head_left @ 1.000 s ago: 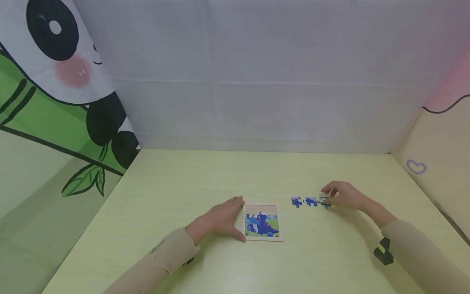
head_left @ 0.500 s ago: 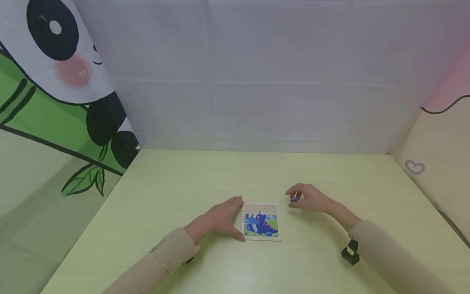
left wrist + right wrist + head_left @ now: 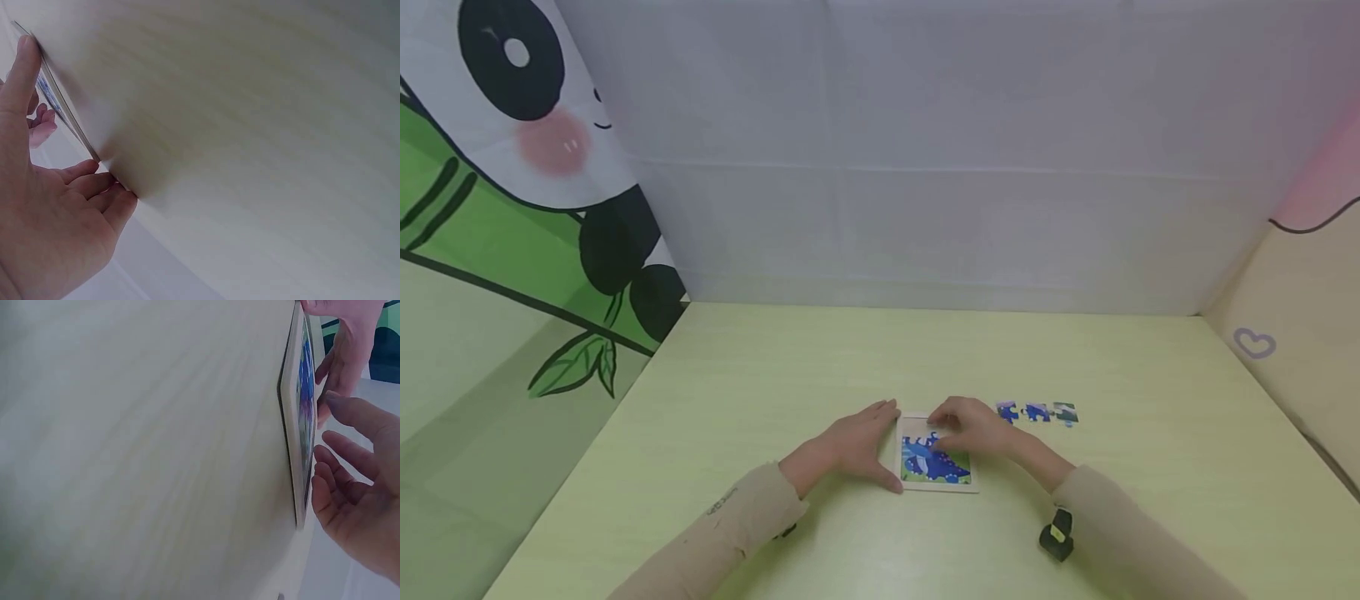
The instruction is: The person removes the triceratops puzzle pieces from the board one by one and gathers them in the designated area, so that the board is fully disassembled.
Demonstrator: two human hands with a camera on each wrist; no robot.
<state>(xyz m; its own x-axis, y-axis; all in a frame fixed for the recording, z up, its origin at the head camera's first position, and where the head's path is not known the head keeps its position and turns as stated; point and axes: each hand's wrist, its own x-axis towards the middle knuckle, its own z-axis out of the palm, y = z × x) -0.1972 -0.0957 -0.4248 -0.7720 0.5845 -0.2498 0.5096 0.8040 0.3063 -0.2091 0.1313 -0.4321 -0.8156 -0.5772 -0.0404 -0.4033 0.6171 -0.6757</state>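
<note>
A small jigsaw puzzle with a blue dinosaur lies in a light wooden frame on the table. Its upper part shows a bare beige backing. My left hand spans the frame's left side, thumb at the near corner and fingers at the far corner. Over the upper right of the puzzle, my right hand has thumb and forefinger apart, tips close to the picture. No piece shows between them in the right wrist view, where the right hand is beside the frame.
Right of the frame, loose puzzle pieces lie in a row: a blue one partly behind the right hand, another blue one and a greenish one. A pale cloth wall stands behind the table.
My right hand has moved left from the loose pieces to over the framed puzzle, uncovering the row. My left hand stays at the frame's left side.
</note>
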